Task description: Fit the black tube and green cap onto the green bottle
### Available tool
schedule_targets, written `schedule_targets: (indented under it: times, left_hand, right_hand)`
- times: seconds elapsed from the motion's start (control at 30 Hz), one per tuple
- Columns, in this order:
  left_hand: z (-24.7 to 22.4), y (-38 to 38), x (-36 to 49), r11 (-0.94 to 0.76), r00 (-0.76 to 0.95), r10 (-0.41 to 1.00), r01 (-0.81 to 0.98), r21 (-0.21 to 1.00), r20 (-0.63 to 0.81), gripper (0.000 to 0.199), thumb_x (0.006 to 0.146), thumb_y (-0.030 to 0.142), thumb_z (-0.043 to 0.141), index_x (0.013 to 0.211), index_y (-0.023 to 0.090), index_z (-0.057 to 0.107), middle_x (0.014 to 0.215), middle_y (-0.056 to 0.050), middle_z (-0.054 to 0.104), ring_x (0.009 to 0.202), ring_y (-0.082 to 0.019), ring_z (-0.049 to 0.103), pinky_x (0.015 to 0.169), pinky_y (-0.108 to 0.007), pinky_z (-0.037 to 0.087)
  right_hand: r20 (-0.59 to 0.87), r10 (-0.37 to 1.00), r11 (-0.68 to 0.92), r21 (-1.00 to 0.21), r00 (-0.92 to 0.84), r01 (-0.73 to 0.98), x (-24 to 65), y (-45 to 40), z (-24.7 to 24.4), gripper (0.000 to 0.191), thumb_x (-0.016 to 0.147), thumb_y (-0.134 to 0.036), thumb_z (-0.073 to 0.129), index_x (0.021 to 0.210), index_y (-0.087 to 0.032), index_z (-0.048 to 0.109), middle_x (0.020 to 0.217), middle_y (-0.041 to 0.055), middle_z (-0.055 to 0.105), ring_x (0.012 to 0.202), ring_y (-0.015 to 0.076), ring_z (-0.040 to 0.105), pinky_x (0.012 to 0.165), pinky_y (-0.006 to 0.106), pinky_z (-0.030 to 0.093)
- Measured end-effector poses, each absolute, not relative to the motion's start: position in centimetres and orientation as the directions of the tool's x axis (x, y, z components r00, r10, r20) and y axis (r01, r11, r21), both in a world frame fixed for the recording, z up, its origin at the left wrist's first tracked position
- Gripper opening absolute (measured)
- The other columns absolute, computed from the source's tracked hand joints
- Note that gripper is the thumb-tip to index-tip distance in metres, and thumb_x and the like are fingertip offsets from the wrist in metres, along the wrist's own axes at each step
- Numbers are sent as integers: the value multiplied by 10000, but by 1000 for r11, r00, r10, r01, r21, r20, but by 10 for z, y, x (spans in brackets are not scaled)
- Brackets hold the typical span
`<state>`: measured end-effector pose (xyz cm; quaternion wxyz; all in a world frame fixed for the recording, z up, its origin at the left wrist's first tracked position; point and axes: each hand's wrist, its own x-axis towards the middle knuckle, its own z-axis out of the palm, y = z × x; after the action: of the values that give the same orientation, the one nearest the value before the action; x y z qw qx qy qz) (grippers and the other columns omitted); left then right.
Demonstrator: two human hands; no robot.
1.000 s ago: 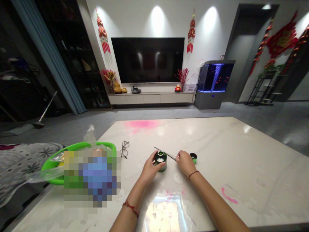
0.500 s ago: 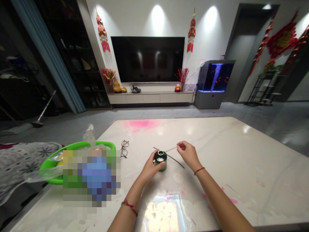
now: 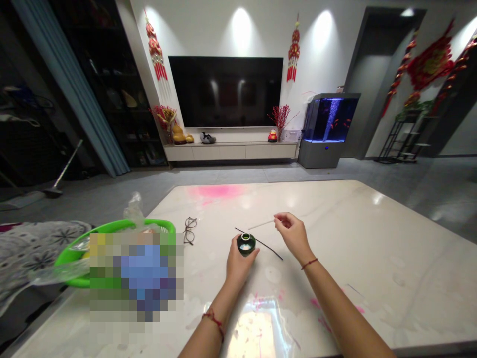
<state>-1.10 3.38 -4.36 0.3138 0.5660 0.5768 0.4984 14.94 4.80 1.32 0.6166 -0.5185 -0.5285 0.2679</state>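
Note:
My left hand (image 3: 237,266) is wrapped round a small dark green glass bottle (image 3: 246,246) with a pale rim, which stands upright with its mouth uncovered. To the right, my right hand (image 3: 295,237) pinches one end of a thin whitish stick (image 3: 261,224) between thumb and fingertips. The stick points left, its far end just beyond the bottle's mouth in the picture. A thin black stick (image 3: 270,247) lies slantwise on the table behind the bottle, partly hidden by it.
Eyeglasses (image 3: 189,231) lie left of the bottle on the pale, pink-stained table (image 3: 372,238). Further left is a green basket (image 3: 61,271) with plastic bags, partly blurred out. A television (image 3: 225,92) and a fish tank (image 3: 331,119) stand beyond the table.
My left hand has shifted round to the near side of the bottle. My right hand has risen slightly with the whitish stick, more of which now shows. The view has turned slightly.

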Motion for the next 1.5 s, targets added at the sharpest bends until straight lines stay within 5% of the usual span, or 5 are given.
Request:
schedule_targets:
  times: [0.77, 1.5]
  left_hand:
    - [-23, 24, -16, -195, 76, 980, 237, 952, 182, 534, 549, 217, 702, 1026, 186, 464, 1009, -49, 587, 953, -187, 552, 866, -311, 390]
    - [-21, 23, -7, -213, 66, 976, 123, 969, 206, 553, 513, 170, 706, 1016, 167, 476, 1018, -66, 596, 940, -192, 571, 853, -330, 418]
  right_hand:
    - [659, 739, 554, -713, 141, 431, 141, 23, 45, 141, 771, -200, 503, 834, -176, 627, 776, 37, 623, 667, 131, 586, 637, 260, 499]
    - [526, 849, 495, -764, -46, 414, 113, 21, 21, 162, 750, -162, 522, 807, -188, 672, 768, 29, 636, 648, 125, 568, 656, 260, 472]
